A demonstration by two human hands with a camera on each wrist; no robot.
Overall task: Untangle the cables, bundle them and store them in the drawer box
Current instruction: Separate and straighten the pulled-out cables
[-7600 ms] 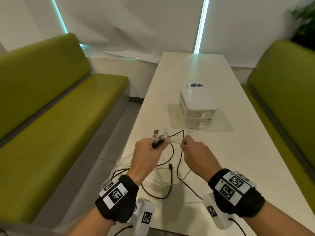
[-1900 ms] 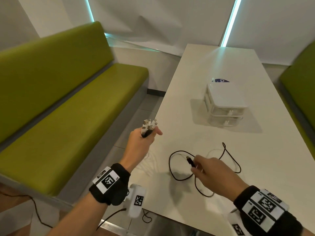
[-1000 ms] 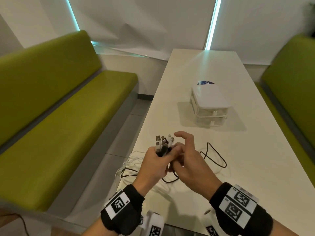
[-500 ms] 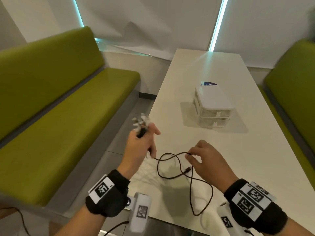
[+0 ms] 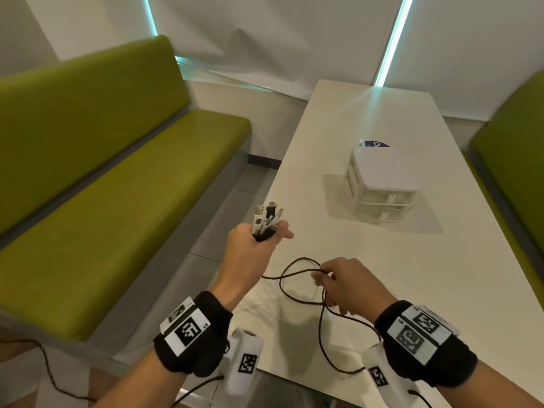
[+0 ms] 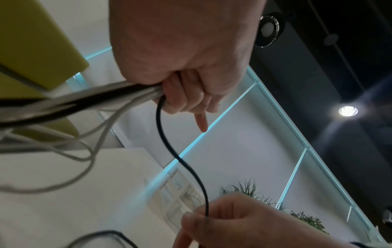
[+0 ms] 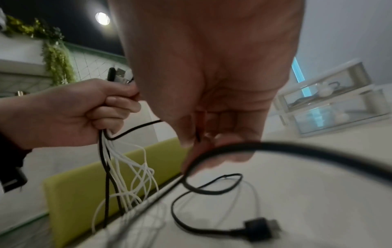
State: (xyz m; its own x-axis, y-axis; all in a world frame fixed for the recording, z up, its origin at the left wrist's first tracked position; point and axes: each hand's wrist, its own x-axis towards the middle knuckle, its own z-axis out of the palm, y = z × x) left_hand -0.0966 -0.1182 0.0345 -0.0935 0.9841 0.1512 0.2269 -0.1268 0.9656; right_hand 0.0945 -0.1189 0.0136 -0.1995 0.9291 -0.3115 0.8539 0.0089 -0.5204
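Observation:
My left hand (image 5: 259, 242) is raised beside the table's left edge and grips a bunch of white and black cables (image 5: 266, 220) near their plug ends, which stick up above the fist. The cables (image 7: 127, 169) hang from this fist (image 7: 70, 109) down over the table edge. My right hand (image 5: 344, 282) pinches a loose black cable (image 5: 297, 272) just above the table; this cable (image 6: 180, 161) runs up into the left fist (image 6: 186, 58). Its black plug (image 7: 258, 229) lies on the tabletop. The white drawer box (image 5: 381, 185) stands further back with both drawers closed.
The long white table (image 5: 441, 275) runs away from me, its left edge right under my left hand. Green benches (image 5: 117, 184) line both sides. A blue and white round object (image 5: 374, 143) peeks out behind the drawer box.
Half a second ago my right hand hovered over the black cable's loop; it now pinches the cable. The left hand still holds the bunch up. A second ago both hands met at the plug ends.

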